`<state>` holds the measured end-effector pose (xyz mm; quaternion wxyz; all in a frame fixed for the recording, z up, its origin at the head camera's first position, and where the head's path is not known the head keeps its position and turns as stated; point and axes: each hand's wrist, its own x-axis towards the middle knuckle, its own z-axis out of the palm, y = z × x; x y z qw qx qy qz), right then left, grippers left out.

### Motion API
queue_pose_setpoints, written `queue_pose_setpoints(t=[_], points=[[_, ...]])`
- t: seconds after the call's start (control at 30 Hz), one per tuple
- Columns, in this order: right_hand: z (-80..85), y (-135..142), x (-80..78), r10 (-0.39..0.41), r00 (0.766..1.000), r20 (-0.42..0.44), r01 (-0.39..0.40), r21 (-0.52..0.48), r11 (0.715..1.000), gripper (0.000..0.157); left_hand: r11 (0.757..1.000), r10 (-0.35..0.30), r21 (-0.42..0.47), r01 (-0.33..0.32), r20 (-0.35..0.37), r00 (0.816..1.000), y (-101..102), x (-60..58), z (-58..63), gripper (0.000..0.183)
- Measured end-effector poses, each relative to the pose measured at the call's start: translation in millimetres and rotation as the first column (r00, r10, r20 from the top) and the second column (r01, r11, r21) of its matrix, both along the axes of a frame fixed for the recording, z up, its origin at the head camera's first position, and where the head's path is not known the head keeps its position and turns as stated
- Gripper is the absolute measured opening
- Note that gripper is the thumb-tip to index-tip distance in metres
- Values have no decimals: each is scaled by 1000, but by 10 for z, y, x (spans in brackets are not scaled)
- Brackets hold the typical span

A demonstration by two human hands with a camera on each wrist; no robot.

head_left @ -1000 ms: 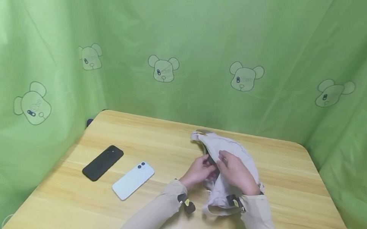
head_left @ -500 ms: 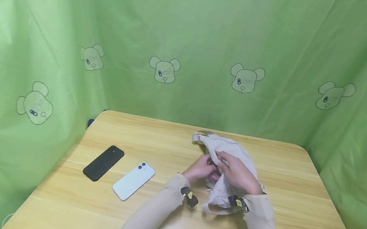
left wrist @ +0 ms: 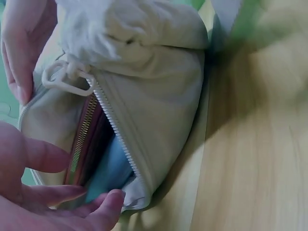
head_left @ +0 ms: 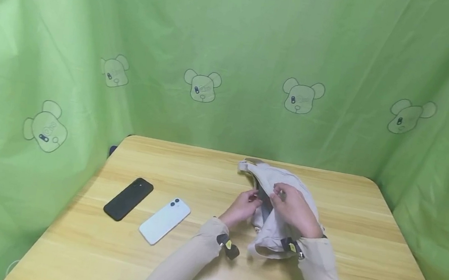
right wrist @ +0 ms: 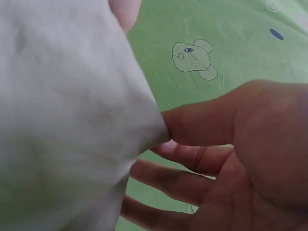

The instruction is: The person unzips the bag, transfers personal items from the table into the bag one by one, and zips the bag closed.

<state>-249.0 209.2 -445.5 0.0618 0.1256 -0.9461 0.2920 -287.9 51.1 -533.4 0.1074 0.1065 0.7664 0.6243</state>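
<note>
A light beige shoulder bag (head_left: pixel 280 179) with a zip lies on the table, its mouth facing left. My right hand (head_left: pixel 293 209) pinches the edge of the mouth between thumb and fingers; the right wrist view shows the cloth (right wrist: pixel 82 120) drawn to a point there. My left hand (head_left: pixel 243 207) is at the mouth, fingers apart and loosely bent, fingertips over the opening in the left wrist view. Inside show a dark red item with a brass zip (left wrist: pixel 84 130) and something blue (left wrist: pixel 110 166). A pale zip pull (left wrist: pixel 67 79) hangs at the end of the zip.
A black phone (head_left: pixel 128 199) and a white phone (head_left: pixel 165 221) lie face down on the left of the wooden table (head_left: pixel 187 173). A bag strap loop (head_left: pixel 269 254) hangs near my right wrist. Green curtains (head_left: pixel 254 31) surround the table.
My left hand first reaches deeper into the bag, then draws back left to the mouth. The opening now gapes wider, with its dark inside showing. My right hand keeps hold of the edge.
</note>
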Motion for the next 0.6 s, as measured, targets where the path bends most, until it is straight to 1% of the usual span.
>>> queue_pose_setpoints(t=[0.1,0.27,0.47,0.53,0.6], points=[[-3,4,-8,-3,1000,-12,3,-6,1000,8,999,1,45,-2,20,1000,41,-30,-37,54],[-57,30,-29,-57,998,-15,56,-12,998,9,996,10,90,-16,70,997,157,-46,-80,56],[-64,68,-55,-123,992,-23,123,2,992,11,993,30,115,-38,74,997,233,-55,-56,57],[-47,73,-54,-143,989,-31,143,9,990,12,991,30,130,-40,81,996,221,-49,-31,56],[-32,82,-53,-160,986,-50,161,11,987,13,991,33,124,-42,75,997,183,-39,10,55]])
